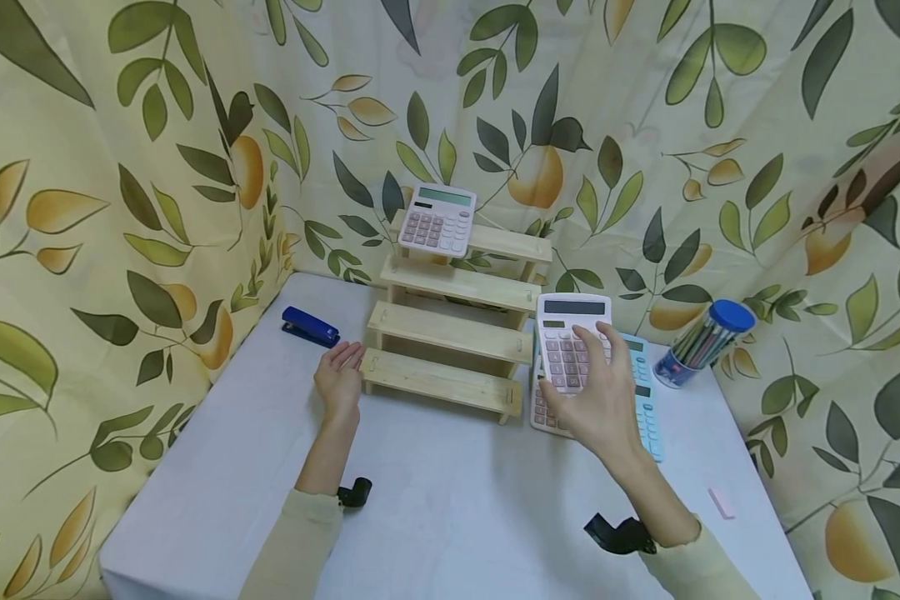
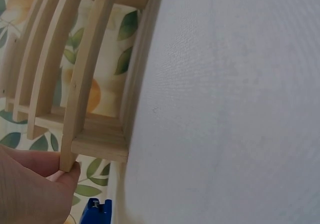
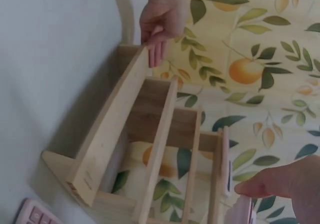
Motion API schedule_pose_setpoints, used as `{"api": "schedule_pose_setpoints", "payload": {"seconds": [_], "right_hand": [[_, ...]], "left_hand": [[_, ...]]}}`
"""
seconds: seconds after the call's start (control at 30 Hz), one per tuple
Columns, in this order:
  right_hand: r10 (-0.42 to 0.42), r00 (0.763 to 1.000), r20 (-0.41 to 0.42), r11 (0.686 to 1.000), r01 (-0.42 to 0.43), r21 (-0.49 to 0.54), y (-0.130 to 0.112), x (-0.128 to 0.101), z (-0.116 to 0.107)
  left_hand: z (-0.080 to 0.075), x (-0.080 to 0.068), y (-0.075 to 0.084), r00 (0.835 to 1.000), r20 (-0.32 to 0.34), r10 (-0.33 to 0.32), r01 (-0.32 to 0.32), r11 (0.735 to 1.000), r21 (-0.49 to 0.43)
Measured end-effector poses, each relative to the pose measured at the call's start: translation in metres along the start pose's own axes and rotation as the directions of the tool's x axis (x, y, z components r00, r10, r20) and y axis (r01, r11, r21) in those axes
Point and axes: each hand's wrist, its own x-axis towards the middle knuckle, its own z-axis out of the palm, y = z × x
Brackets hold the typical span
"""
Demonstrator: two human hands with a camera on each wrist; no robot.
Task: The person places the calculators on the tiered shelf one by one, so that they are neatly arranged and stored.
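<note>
A stepped wooden rack (image 1: 450,333) stands on the table, with a pink calculator (image 1: 438,218) leaning on its top step. My left hand (image 1: 341,379) pinches the left end of the lowest step between thumb and fingers, as the left wrist view shows. In my right hand (image 1: 603,404) is another pink calculator (image 1: 557,350), gripped by its sides and raised beside the rack's right end. Beneath it lie a further pink calculator (image 1: 546,417) and blue calculators (image 1: 648,417), partly hidden by the hand. The right wrist view shows only an edge of the held calculator (image 3: 241,211).
A blue stapler (image 1: 310,326) lies left of the rack. Behind the blue calculators, at the right, stands a blue-lidded tub of pens (image 1: 705,343). A small pink strip (image 1: 721,503) lies near the table's right edge. Patterned cloth (image 1: 607,108) hangs behind and at both sides.
</note>
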Motion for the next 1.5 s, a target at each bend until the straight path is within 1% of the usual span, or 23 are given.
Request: {"api": "schedule_pose_setpoints", "payload": {"seconds": [0.17, 0.47, 0.73, 0.87, 1.1, 1.23, 1.5], "right_hand": [[0.000, 1.000, 0.003, 1.000, 0.000, 0.007, -0.003, 0.012, 0.001], [0.026, 0.999, 0.026, 1.000, -0.026, -0.001, -0.012, 0.033, 0.006], [0.043, 0.998, 0.052, 0.999, -0.044, 0.011, -0.018, 0.053, 0.018], [0.039, 0.998, 0.051, 0.999, -0.040, 0.010, -0.019, 0.059, 0.024], [0.043, 0.998, 0.035, 0.999, -0.044, 0.019, -0.022, 0.069, 0.032], [0.052, 0.998, 0.036, 0.999, -0.052, 0.010, -0.027, 0.075, 0.035], [0.044, 0.998, 0.037, 0.999, -0.045, 0.024, -0.034, 0.090, 0.040]], "left_hand": [[-0.001, 0.000, 0.000, 1.000, 0.000, 0.000, 0.000, 1.000, 0.006], [-0.001, 0.001, -0.001, 1.000, 0.006, -0.001, 0.001, 1.000, 0.003], [-0.001, 0.001, 0.000, 1.000, 0.000, 0.008, -0.008, 1.000, 0.000], [-0.001, 0.001, -0.001, 1.000, -0.001, 0.006, -0.006, 1.000, -0.015], [0.000, -0.001, -0.001, 1.000, 0.002, 0.010, -0.010, 1.000, -0.016], [-0.001, -0.002, 0.000, 1.000, 0.004, 0.019, -0.019, 1.000, -0.018], [-0.001, -0.001, 0.000, 1.000, 0.008, 0.010, -0.010, 1.000, -0.012]]}}
